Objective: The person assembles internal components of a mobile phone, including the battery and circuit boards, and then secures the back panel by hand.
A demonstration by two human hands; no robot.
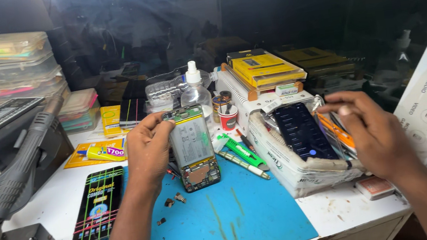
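Cluttered white worktop with a blue mat: left hand grips an opened smartphone with back cover off and battery exposed, loose screws below, while right hand pinches something small I cannot identify over a white tray.

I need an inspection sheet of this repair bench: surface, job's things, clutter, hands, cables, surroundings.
Surface: blue mat on a white bench.
Job's things: opened phone, back removed, held tilted above the mat.
Clutter: loose small parts, green-handled tool, boxed phone screen, white tray holding a dark phone.
Hands: left hand grips the opened phone; right hand reaches over the tray.
Cables: hot-air handle hose at left.
Surroundings: stacked plastic boxes, clear bottle.
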